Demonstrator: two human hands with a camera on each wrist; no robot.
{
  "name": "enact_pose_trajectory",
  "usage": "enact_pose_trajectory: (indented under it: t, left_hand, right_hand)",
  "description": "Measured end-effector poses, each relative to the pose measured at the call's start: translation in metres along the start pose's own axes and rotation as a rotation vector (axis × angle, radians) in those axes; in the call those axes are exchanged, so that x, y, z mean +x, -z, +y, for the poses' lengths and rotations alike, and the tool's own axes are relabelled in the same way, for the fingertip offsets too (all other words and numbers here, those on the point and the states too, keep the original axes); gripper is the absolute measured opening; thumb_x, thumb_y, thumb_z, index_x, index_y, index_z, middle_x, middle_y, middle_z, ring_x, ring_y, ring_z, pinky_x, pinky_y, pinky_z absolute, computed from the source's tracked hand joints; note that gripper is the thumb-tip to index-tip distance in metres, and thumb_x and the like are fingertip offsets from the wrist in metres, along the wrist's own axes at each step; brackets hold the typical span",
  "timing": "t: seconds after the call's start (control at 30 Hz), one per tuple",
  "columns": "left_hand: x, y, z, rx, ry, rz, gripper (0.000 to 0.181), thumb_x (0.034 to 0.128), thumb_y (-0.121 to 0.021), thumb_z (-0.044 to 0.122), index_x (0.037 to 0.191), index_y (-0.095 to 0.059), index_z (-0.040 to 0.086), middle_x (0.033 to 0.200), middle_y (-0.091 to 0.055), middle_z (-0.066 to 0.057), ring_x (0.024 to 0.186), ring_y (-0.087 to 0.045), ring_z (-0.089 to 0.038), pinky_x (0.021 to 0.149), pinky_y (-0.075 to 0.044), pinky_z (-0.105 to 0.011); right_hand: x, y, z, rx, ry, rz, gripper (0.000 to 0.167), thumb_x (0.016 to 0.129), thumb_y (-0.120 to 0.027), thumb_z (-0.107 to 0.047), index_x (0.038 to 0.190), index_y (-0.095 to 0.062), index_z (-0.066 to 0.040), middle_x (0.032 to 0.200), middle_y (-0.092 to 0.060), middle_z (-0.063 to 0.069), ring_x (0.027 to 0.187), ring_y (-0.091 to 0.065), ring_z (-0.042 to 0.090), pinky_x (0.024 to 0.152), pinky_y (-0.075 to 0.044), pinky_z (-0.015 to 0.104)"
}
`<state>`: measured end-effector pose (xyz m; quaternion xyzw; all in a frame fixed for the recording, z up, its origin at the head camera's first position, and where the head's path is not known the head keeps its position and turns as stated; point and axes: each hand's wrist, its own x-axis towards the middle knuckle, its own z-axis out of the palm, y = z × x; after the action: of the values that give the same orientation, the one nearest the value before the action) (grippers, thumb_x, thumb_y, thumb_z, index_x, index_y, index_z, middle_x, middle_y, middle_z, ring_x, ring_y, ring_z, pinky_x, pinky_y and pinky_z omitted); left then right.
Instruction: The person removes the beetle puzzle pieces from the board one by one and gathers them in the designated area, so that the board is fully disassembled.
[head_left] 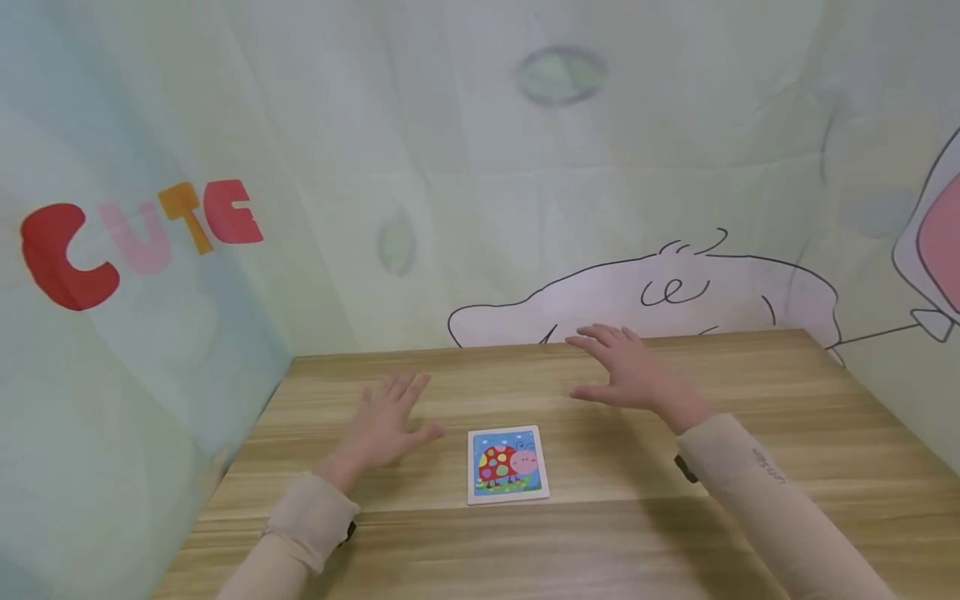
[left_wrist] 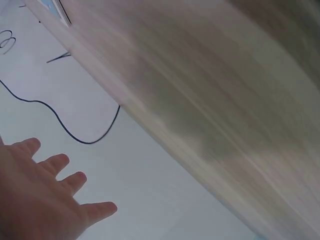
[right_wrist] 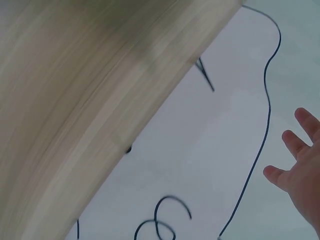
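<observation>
At left, the left hand (head_left: 384,427) hovers over the wooden table (head_left: 420,546), fingers spread wide. To its right, slightly nearer, lies the ladybug card (head_left: 508,465). Farther right and far, the right hand (head_left: 624,371) hovers, fingers wide apart.

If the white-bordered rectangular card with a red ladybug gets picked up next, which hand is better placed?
Probably the left hand: in the head view, its thumb points toward the card and looks slightly nearer it. The right hand hovers farther out, toward the wood-grained table's far edge.
</observation>
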<state>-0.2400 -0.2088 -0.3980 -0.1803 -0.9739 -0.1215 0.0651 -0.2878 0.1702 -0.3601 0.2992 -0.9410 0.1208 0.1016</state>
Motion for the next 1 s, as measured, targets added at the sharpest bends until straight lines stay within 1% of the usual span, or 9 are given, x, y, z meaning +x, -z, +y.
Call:
enact_pose_trajectory:
  t: [0.17,0.23,0.3,0.5,0.6,0.7,0.8,0.93,1.0]
  left_hand:
    - [-0.004,-0.005,0.013,-0.033,-0.009,-0.021,0.085,0.0869,-0.061,0.056,0.152,-0.030,0.011,0.157,-0.026,-0.016,0.144,-0.019,-0.041,0.109,-0.010,-0.070]
    - [-0.005,-0.008,0.017,-0.040,-0.011,-0.031,0.084,0.0868,-0.060,0.057,0.152,-0.031,0.012,0.157,-0.026,-0.016,0.144,-0.019,-0.041,0.109,-0.012,-0.070]
    - [-0.006,-0.010,0.021,-0.049,-0.013,-0.046,0.085,0.0867,-0.059,0.059,0.151,-0.031,0.012,0.157,-0.026,-0.015,0.144,-0.019,-0.041,0.109,-0.013,-0.070]
    - [-0.007,-0.019,0.026,-0.067,-0.010,-0.088,0.087,0.0858,-0.058,0.062,0.151,-0.031,0.012,0.157,-0.025,-0.016,0.144,-0.018,-0.041,0.109,-0.012,-0.070]
    - [-0.008,-0.022,0.028,-0.080,-0.003,-0.113,0.087,0.0852,-0.058,0.063,0.151,-0.032,0.014,0.158,-0.025,-0.015,0.145,-0.017,-0.041,0.109,-0.011,-0.070]
    - [-0.007,-0.026,0.029,-0.093,0.005,-0.149,0.087,0.0844,-0.058,0.064,0.151,-0.032,0.015,0.158,-0.025,-0.013,0.145,-0.016,-0.040,0.109,-0.011,-0.070]
    - [-0.006,-0.029,0.031,-0.081,0.001,-0.189,0.087,0.0843,-0.056,0.066,0.152,-0.031,0.017,0.158,-0.025,-0.012,0.145,-0.017,-0.039,0.108,-0.012,-0.070]
    - [-0.007,-0.032,0.036,-0.072,-0.013,-0.236,0.088,0.0847,-0.055,0.066,0.152,-0.031,0.015,0.158,-0.025,-0.013,0.144,-0.019,-0.040,0.107,-0.014,-0.072]
    - [-0.008,-0.032,0.038,-0.087,-0.016,-0.253,0.088,0.0849,-0.056,0.066,0.152,-0.031,0.014,0.158,-0.025,-0.014,0.144,-0.019,-0.041,0.106,-0.015,-0.072]
  right_hand:
    - [0.012,-0.015,-0.019,0.052,0.017,-0.014,0.080,0.081,-0.068,-0.058,0.144,-0.045,-0.016,0.147,-0.043,0.011,0.137,-0.035,0.033,0.112,-0.023,0.057]
    - [0.016,-0.021,-0.026,0.075,0.036,-0.021,0.079,0.081,-0.069,-0.056,0.144,-0.046,-0.014,0.146,-0.044,0.011,0.136,-0.037,0.032,0.112,-0.026,0.056]
    - [0.020,-0.027,-0.033,0.090,0.051,-0.033,0.076,0.081,-0.070,-0.054,0.143,-0.047,-0.015,0.145,-0.046,0.010,0.135,-0.038,0.031,0.112,-0.028,0.054]
    - [0.030,-0.041,-0.050,0.135,0.086,-0.063,0.070,0.081,-0.073,-0.048,0.139,-0.052,-0.015,0.139,-0.051,0.010,0.130,-0.044,0.031,0.109,-0.033,0.053]
    - [0.034,-0.048,-0.056,0.148,0.100,-0.077,0.069,0.081,-0.073,-0.049,0.137,-0.053,-0.014,0.135,-0.054,0.009,0.125,-0.047,0.028,0.106,-0.037,0.051]
    - [0.037,-0.054,-0.062,0.176,0.097,-0.104,0.066,0.081,-0.072,-0.049,0.135,-0.055,-0.014,0.131,-0.056,0.007,0.122,-0.049,0.027,0.102,-0.040,0.049]
    - [0.039,-0.060,-0.068,0.208,0.073,-0.147,0.064,0.082,-0.072,-0.049,0.134,-0.057,-0.016,0.130,-0.056,0.006,0.122,-0.048,0.026,0.101,-0.041,0.049]
    - [0.041,-0.067,-0.076,0.240,0.056,-0.193,0.061,0.082,-0.072,-0.048,0.133,-0.058,-0.016,0.130,-0.055,0.005,0.122,-0.048,0.025,0.101,-0.042,0.047]
    - [0.042,-0.069,-0.079,0.254,0.062,-0.207,0.059,0.083,-0.072,-0.046,0.132,-0.058,-0.015,0.129,-0.056,0.005,0.121,-0.048,0.024,0.100,-0.043,0.046]
